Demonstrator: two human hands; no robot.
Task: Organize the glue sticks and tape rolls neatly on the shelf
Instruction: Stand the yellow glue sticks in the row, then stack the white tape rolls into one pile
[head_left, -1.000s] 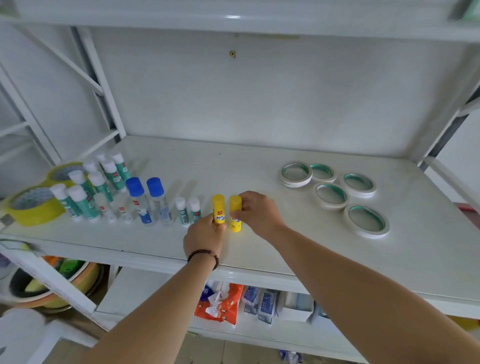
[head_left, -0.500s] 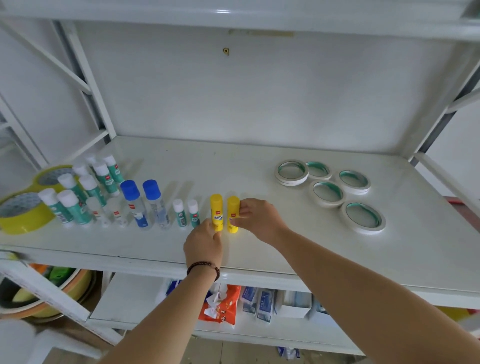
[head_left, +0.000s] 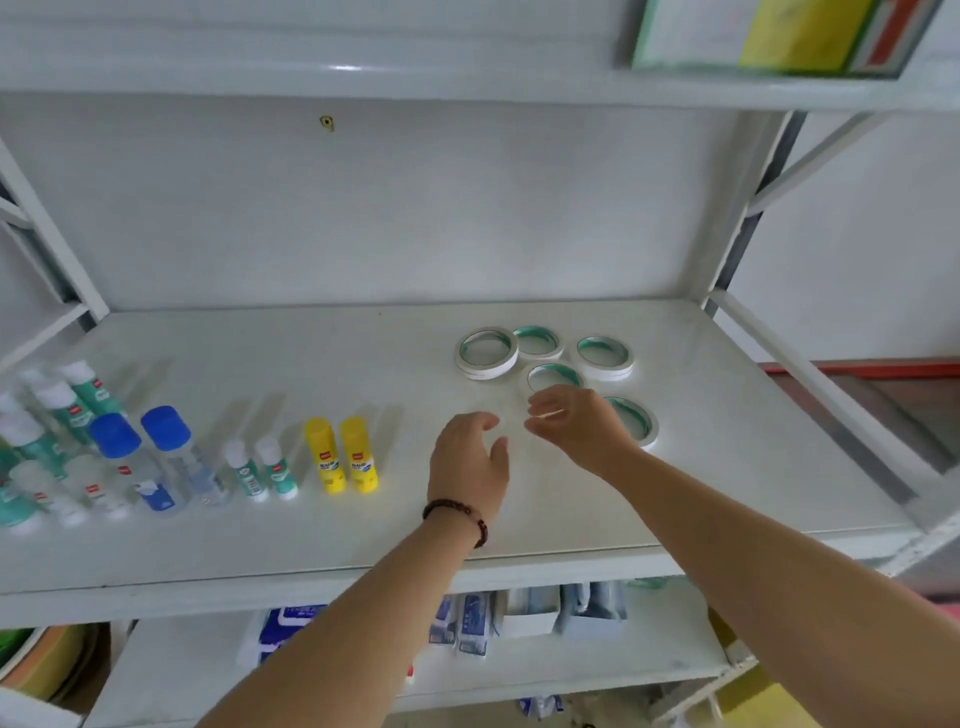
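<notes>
Two yellow glue sticks (head_left: 342, 454) stand upright side by side on the white shelf (head_left: 311, 540). Left of them stand two small white-capped sticks (head_left: 260, 467), two blue-capped bottles (head_left: 150, 457) and several green-labelled sticks (head_left: 57, 410). Several white tape rolls with green cores (head_left: 487, 352) lie flat at the right rear. My left hand (head_left: 467, 460) hovers with loose fingers and holds nothing, to the right of the yellow sticks. My right hand (head_left: 576, 426) is over the shelf in front of one tape roll (head_left: 550, 375), fingers relaxed, partly covering another roll (head_left: 635, 418).
An upper shelf carries a yellow and green box (head_left: 779, 36) at the top right. The lower shelf holds blue and white packets (head_left: 467, 621). Slanted frame bars run along both sides. Bowls (head_left: 31, 660) sit at the bottom left.
Both hands have let go of the two yellow glue sticks and moved right, toward the tape rolls. The camera view has also swung right and up.
</notes>
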